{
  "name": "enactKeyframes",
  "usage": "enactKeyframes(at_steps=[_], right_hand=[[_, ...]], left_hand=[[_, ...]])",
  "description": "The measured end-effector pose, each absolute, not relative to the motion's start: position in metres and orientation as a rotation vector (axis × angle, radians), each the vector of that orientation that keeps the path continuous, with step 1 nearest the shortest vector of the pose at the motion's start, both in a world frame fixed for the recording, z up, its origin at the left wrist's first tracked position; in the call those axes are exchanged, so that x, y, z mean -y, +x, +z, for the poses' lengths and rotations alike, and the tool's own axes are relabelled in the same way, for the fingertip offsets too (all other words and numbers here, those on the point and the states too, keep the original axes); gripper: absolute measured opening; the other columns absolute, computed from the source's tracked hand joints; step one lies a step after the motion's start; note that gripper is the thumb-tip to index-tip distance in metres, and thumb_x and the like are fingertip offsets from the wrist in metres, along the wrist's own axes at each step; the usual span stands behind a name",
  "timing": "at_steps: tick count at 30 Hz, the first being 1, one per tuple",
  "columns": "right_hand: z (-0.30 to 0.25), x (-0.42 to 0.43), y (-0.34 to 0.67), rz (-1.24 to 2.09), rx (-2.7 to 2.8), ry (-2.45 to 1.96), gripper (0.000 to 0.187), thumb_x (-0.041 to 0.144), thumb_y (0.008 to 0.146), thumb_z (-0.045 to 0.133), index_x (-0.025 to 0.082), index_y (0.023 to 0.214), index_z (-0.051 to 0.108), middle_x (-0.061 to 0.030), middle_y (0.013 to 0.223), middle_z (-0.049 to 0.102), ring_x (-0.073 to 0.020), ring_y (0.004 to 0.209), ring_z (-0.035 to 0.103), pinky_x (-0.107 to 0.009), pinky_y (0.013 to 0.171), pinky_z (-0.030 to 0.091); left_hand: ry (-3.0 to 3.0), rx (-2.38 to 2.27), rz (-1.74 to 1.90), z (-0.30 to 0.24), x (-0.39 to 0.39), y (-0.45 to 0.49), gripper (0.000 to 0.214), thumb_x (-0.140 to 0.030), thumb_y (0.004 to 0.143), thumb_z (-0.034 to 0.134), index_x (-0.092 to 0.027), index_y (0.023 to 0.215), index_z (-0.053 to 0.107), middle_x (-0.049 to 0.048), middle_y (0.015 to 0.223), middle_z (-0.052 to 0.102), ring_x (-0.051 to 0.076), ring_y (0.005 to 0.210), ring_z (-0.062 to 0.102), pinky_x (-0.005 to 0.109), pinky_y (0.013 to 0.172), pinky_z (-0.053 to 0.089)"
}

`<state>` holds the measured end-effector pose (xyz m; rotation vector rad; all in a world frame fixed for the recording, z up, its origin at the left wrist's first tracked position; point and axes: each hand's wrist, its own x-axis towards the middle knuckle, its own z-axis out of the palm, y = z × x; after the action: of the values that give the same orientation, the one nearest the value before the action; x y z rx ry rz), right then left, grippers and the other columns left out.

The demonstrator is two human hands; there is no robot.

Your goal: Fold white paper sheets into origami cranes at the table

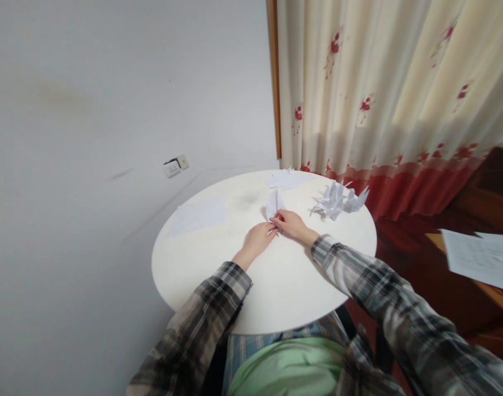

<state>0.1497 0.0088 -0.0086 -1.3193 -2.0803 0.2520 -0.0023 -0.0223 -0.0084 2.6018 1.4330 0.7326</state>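
Note:
A folded piece of white paper (pixel 275 202) stands up from the middle of the round table, its tall pointed part facing away from me. My left hand (pixel 259 237) pinches its near end from the left. From the right, my right hand (pixel 290 223) closes on the same piece, fingertips meeting those of the left hand. The near end of the paper is mostly hidden by my fingers. To the right lies a cluster of folded white paper shapes (pixel 332 201) with pointed tips, which look like paper cranes.
The round white table (pixel 284 286) touches the wall side at left. Flat white sheets (pixel 199 214) lie on its left, and more paper (pixel 288 179) at the far edge. A floral curtain (pixel 358 99) hangs behind. Written papers (pixel 480 256) rest on a wooden surface at right.

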Motion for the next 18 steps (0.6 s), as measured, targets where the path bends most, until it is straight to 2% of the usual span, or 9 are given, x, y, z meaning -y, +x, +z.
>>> enactKeyframes(at_steps=[4, 9, 11, 13, 15, 18], right_hand=[[-0.013, -0.016, 0.152, 0.28, 2.157, -1.283, 0.023, 0.034, 0.082, 0.05, 0.015, 0.082, 0.062, -0.0048, 0.081, 0.062, -0.0115, 0.071, 0.052, -0.021, 0.065, 0.033], [-0.012, -0.014, 0.152, 0.356, 2.206, -1.221, 0.014, 0.023, 0.076, 0.053, 0.013, 0.073, 0.062, -0.001, 0.065, 0.059, -0.0089, 0.059, 0.047, -0.019, 0.056, 0.03], [-0.009, -0.009, 0.151, 0.376, 2.222, -1.186, 0.014, 0.024, 0.074, 0.053, 0.013, 0.07, 0.061, 0.0003, 0.062, 0.057, -0.0082, 0.056, 0.044, -0.019, 0.054, 0.029], [-0.007, -0.005, 0.151, 0.404, 2.239, -1.172, 0.012, 0.023, 0.072, 0.054, 0.013, 0.07, 0.061, 0.0014, 0.061, 0.056, -0.0081, 0.055, 0.043, -0.019, 0.053, 0.028], [-0.004, -0.002, 0.151, 0.41, 2.254, -1.173, 0.01, 0.023, 0.07, 0.055, 0.014, 0.069, 0.06, 0.0017, 0.06, 0.055, -0.0083, 0.054, 0.043, -0.019, 0.053, 0.028], [-0.003, -0.001, 0.151, 0.377, 2.271, -1.177, 0.009, 0.021, 0.069, 0.054, 0.015, 0.071, 0.06, 0.0014, 0.061, 0.055, -0.0089, 0.056, 0.044, -0.019, 0.054, 0.029]], left_hand=[[2.593, -1.414, 0.77, -0.008, 0.023, -0.001, 0.025, -0.029, 0.082, 0.044, -0.021, 0.089, 0.066, 0.005, 0.091, 0.067, 0.018, 0.082, 0.06, 0.027, 0.075, 0.043], [2.518, -1.6, 0.982, -0.008, 0.02, -0.002, 0.019, -0.027, 0.08, 0.045, -0.018, 0.077, 0.062, 0.0047, 0.078, 0.063, 0.017, 0.077, 0.057, 0.028, 0.074, 0.043], [2.447, -1.677, 1.141, -0.009, 0.017, -0.003, 0.014, -0.025, 0.076, 0.05, -0.017, 0.084, 0.057, 0.0058, 0.083, 0.06, 0.018, 0.082, 0.056, 0.029, 0.076, 0.043], [2.358, -1.71, 1.272, -0.011, 0.014, -0.004, 0.032, -0.024, 0.069, 0.057, -0.014, 0.099, 0.051, 0.0093, 0.097, 0.057, 0.019, 0.09, 0.054, 0.032, 0.081, 0.043], [2.353, -1.621, 1.232, -0.013, 0.011, -0.005, 0.047, -0.02, 0.065, 0.06, -0.012, 0.109, 0.045, 0.0119, 0.107, 0.054, 0.02, 0.098, 0.052, 0.034, 0.087, 0.041], [2.329, -1.47, 1.07, -0.017, 0.009, -0.006, 0.049, -0.018, 0.069, 0.056, -0.013, 0.115, 0.04, 0.0122, 0.109, 0.055, 0.02, 0.098, 0.053, 0.036, 0.087, 0.042]])
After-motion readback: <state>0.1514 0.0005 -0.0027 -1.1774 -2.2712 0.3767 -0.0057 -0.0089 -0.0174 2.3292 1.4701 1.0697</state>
